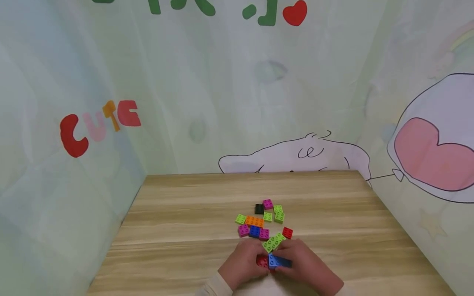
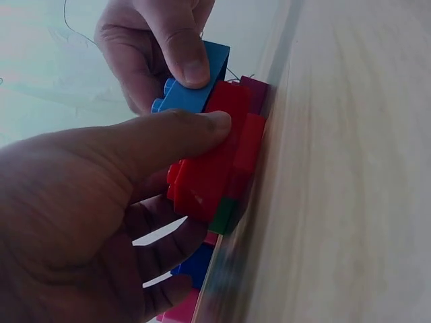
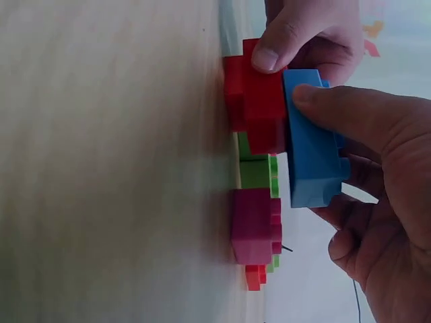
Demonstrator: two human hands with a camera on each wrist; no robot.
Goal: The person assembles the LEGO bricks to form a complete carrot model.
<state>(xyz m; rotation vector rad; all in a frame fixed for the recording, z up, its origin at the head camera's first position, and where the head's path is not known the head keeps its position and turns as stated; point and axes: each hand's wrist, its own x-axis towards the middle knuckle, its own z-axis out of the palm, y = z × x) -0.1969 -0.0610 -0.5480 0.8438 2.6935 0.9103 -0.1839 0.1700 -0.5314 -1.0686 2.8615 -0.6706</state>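
In the head view my left hand (image 1: 244,263) grips a red brick (image 1: 262,260) near the table's front. My right hand (image 1: 303,263) pinches a light blue brick (image 1: 273,260), which sits over the red brick's studded side and overhangs it. The left wrist view has my left thumb flat on the side of the red brick (image 2: 205,175). In the right wrist view my right thumb presses the side of the blue brick (image 3: 313,148). Another red piece (image 3: 234,93) lies under the held red brick. Fingers hide part of the stack.
Beyond the hands stands a lime green brick (image 1: 274,242). Farther back are an orange brick (image 1: 254,221), a dark blue brick (image 1: 254,231), a black brick (image 1: 259,209), a red brick (image 1: 287,232), and several magenta and lime ones. Printed fabric walls surround the wooden table (image 1: 166,238).
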